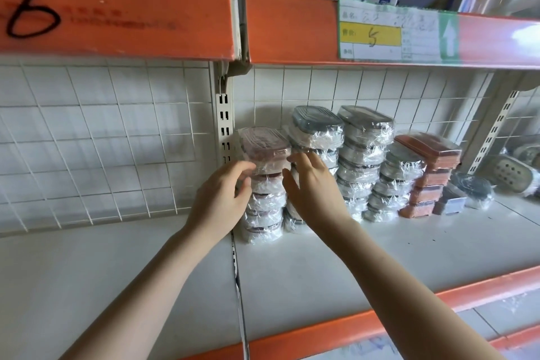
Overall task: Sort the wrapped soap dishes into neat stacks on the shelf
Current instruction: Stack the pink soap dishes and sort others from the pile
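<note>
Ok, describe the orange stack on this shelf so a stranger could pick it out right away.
Start at the price label with the yellow field on the upper orange rail, then drop to the shelf below it. A row of wrapped stacks lines the back grid; the orange stack is the rightmost full one. It alone is orange and square-cornered, while its neighbours are rounded grey or maroon dishes.

My wrapped soap dishes (362,155) stand in five stacks at the back of the shelf (380,248); the brown-topped leftmost stack (264,184) leans slightly.
</note>
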